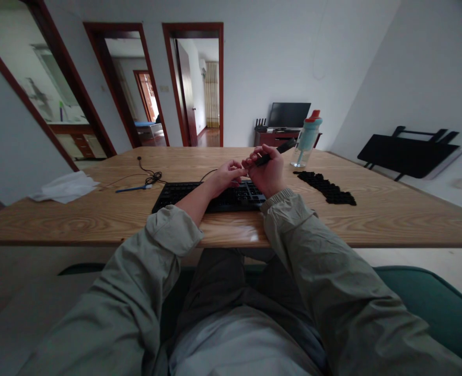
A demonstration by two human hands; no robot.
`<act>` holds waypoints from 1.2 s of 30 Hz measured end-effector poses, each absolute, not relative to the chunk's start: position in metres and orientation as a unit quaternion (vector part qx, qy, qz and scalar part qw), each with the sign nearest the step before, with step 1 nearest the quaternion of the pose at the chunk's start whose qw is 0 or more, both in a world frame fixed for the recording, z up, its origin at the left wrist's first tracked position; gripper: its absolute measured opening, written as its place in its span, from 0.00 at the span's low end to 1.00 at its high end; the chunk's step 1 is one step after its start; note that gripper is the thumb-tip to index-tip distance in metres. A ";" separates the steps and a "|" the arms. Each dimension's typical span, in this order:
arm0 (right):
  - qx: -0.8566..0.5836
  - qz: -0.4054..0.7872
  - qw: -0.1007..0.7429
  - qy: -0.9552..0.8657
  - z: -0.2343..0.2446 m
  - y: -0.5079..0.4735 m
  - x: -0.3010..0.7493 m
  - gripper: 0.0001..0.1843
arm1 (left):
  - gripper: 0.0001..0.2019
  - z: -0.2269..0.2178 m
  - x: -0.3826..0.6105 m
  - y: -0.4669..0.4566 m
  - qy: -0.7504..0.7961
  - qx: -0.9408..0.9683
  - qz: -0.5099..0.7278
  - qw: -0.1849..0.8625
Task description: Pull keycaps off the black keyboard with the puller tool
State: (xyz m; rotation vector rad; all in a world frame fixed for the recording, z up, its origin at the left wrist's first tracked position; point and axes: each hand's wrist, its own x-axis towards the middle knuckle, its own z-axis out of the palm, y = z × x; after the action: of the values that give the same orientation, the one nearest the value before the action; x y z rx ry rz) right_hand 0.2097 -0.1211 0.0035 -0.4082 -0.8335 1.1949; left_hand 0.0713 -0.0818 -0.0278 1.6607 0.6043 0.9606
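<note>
Two bare hands above a black keyboard (219, 200), seen from the wearer's head; the keyboard lies on a wood-grained table (391, 222), near its front edge, partly hidden by the hands and forearms. The right hand (270, 173) is curled round a slender black tool (286, 147), whose exposed end points up and rightward, towards the clear bottle (307, 140) (red-topped, upright on the table); the left hand (227, 176) has its fingers bent, their tips meeting those of the right hand; whether it pinches anything small there cannot be told. To the right of the keyboard, small black pieces (325, 188) lie close together in a slanting band, with the bottle standing just behind its far end; to the left are a dark coiled cable (155, 177), a blue stick (131, 188) with a whitish end, and, farther out, a crumpled white sheet (66, 187). Beyond the table, a dark screen (289, 115) stands on a reddish cabinet (272, 138); a black folded panel (407, 155) rests by the right-hand wall.
</note>
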 end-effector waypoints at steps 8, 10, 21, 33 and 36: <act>-0.161 0.556 0.723 -0.378 -0.002 -0.111 0.213 0.09 | 0.14 -0.025 0.072 -0.087 0.227 0.687 0.396 0.566; -0.159 0.554 0.726 -0.375 -0.003 -0.110 0.214 0.09 | 0.15 -0.026 0.071 -0.085 0.228 0.686 0.397 0.566; -0.167 0.534 0.761 -0.328 -0.007 -0.100 0.218 0.13 | 0.17 -0.028 0.072 -0.085 0.220 0.764 0.358 0.488; -0.179 0.520 0.785 -0.284 -0.007 -0.098 0.220 0.10 | 0.08 -0.010 0.062 -0.097 0.242 0.901 0.320 0.167; -0.188 0.512 0.787 -0.287 -0.004 -0.103 0.220 0.10 | 0.07 -0.007 0.055 -0.151 0.199 0.896 0.357 0.174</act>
State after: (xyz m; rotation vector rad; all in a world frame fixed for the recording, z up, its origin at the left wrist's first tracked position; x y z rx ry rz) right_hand 0.2200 -0.1029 -0.0036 -0.4047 -0.6192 1.1043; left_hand 0.0555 -0.1514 -0.0068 2.5397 0.5640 1.0119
